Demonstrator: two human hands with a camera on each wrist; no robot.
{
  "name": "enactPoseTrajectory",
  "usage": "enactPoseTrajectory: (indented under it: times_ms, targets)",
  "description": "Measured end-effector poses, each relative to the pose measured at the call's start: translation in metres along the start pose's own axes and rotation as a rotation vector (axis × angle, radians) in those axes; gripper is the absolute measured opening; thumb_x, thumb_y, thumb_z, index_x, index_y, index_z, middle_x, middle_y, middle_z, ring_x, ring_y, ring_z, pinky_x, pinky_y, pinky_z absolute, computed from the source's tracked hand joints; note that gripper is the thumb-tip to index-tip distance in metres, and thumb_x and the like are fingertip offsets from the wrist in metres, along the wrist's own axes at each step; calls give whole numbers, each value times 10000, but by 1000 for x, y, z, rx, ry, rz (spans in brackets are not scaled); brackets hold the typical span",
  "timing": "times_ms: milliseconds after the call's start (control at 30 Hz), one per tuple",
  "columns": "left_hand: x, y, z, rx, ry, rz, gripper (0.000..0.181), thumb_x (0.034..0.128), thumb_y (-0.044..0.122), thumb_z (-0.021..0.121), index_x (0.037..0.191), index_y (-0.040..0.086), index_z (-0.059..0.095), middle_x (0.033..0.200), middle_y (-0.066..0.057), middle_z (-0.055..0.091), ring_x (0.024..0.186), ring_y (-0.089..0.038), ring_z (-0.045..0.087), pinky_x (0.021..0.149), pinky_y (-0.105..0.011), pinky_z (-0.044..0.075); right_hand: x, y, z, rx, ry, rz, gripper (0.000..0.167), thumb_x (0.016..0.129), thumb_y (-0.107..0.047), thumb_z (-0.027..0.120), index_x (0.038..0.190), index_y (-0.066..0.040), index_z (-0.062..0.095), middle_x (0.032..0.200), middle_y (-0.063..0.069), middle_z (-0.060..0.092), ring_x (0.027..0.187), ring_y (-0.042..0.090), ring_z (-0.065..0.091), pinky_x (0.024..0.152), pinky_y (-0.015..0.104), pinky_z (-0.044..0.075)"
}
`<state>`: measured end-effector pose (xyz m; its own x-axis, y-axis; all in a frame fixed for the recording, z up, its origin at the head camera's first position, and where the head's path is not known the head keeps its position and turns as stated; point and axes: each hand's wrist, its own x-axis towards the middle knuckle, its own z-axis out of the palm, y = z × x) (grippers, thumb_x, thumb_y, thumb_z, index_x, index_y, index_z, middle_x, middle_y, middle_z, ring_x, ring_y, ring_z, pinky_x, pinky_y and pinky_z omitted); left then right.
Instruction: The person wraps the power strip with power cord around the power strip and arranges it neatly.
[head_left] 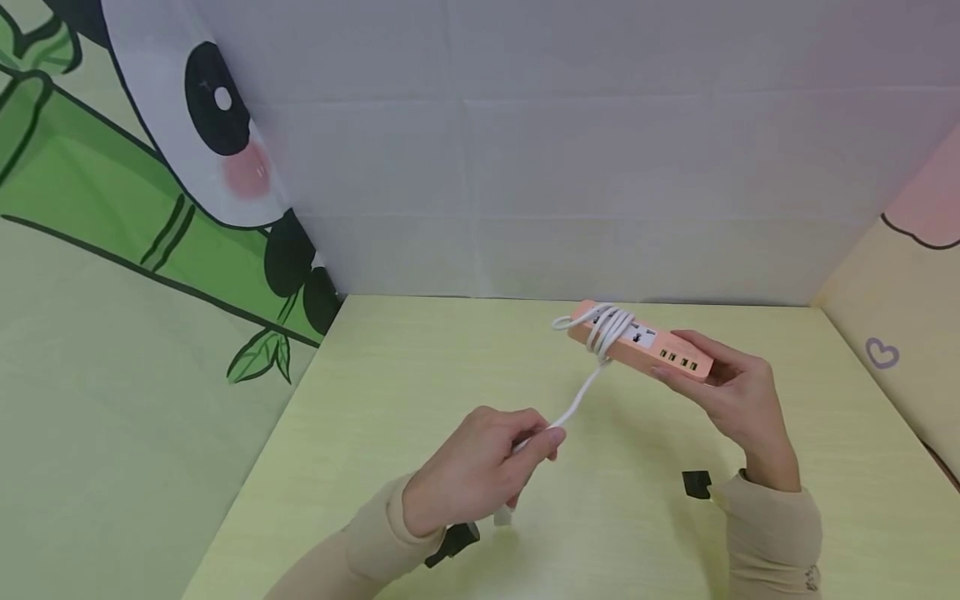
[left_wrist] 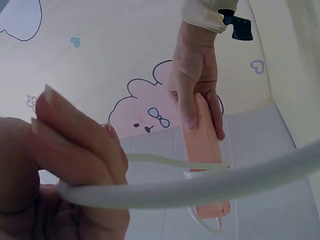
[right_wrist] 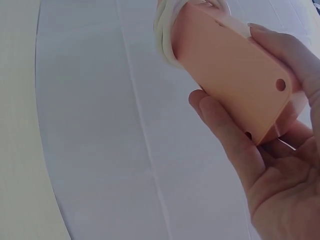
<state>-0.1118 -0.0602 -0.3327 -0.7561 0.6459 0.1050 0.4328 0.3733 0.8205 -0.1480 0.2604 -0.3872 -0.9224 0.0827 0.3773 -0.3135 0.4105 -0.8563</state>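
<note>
My right hand grips one end of a pink power strip with sockets and several USB ports, held tilted above the table. White cord is wound in several turns round the strip's far end, with a small loop sticking out there. From the turns the cord runs down to my left hand, which pinches it between thumb and curled fingers. Below the left hand a pale end piece shows, partly hidden. In the right wrist view the strip's plain underside faces the camera, thumb and fingers on opposite edges.
The pale yellow table ends at a white back wall. A black patch lies beside the right sleeve. Printed cloth walls, with a green bamboo drawing on the left, stand at both sides.
</note>
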Motion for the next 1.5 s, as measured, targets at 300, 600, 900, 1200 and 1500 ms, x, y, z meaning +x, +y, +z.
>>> enactPoseTrajectory:
  times_ms: [300,600,900,1200,1500]
  targets:
    - [-5,-1,-2,-9,-6,-16,281,1064,313,544,891,130,668,537,66,452,413,-26,534,449,-227,440,-1,-2,-1,8,61,-13,513,813,13,824,1301,-29,675,1056,-174,698,698,60,612,536,165,489]
    - [-13,1,-1,7,4,50,288,1065,302,542,825,165,626,525,99,531,451,62,516,455,-183,383,-2,-4,-5,76,89,30,510,812,31,817,1299,-12,671,1057,-120,723,704,50,632,564,146,502]
    - [-15,1,-2,66,-13,98,329,1062,304,549,773,153,596,538,94,570,470,96,492,458,-166,358,1,-3,0,121,105,23,510,797,50,821,1284,6,677,1033,-116,734,687,47,622,549,144,481]
    - [-18,2,-3,65,5,126,334,1052,321,566,768,151,603,574,56,624,466,83,425,455,-151,326,2,6,-5,19,154,19,513,800,26,829,1290,-20,683,1014,-158,702,659,61,579,510,163,442]
    - [-10,11,-17,75,96,293,254,1044,239,590,803,164,613,523,108,489,461,112,377,445,-122,332,4,5,2,-11,34,20,503,823,-53,838,1301,-56,681,1053,-188,695,706,57,625,554,171,505]
